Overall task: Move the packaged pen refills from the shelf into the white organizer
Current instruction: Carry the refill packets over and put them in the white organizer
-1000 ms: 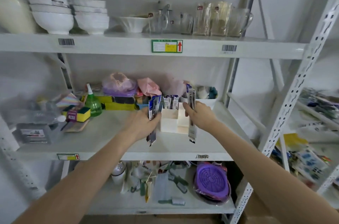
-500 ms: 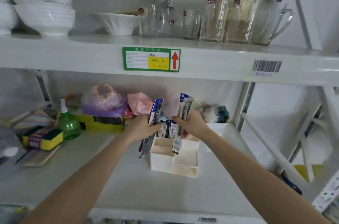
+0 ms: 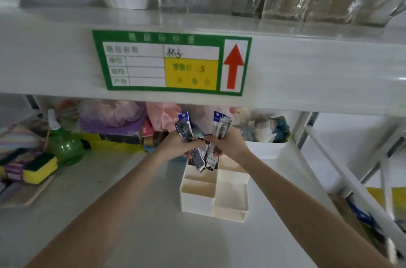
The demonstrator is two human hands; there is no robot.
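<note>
The white organizer [image 3: 211, 197] stands on the middle shelf, its front compartments bare. My left hand [image 3: 175, 147] grips a bundle of packaged pen refills [image 3: 185, 130], dark packs with blue tops, tilted left over the organizer's back left compartment. My right hand [image 3: 228, 144] holds a second bundle of refill packs [image 3: 222, 124], upright, beside the first. The lower ends of the packs [image 3: 205, 161] reach down into the organizer's back compartment. Both hands nearly touch each other above it.
A white bin [image 3: 268, 149] with soft items stands behind the organizer to the right. A green spray bottle [image 3: 63, 144] and yellow sponges [image 3: 33, 169] lie at the left. The upper shelf edge with a green price label [image 3: 171, 63] hangs close overhead, glassware above.
My head has moved much closer to the shelf. Both hands have come together over the organizer's back, and the packs' lower ends have dropped into it.
</note>
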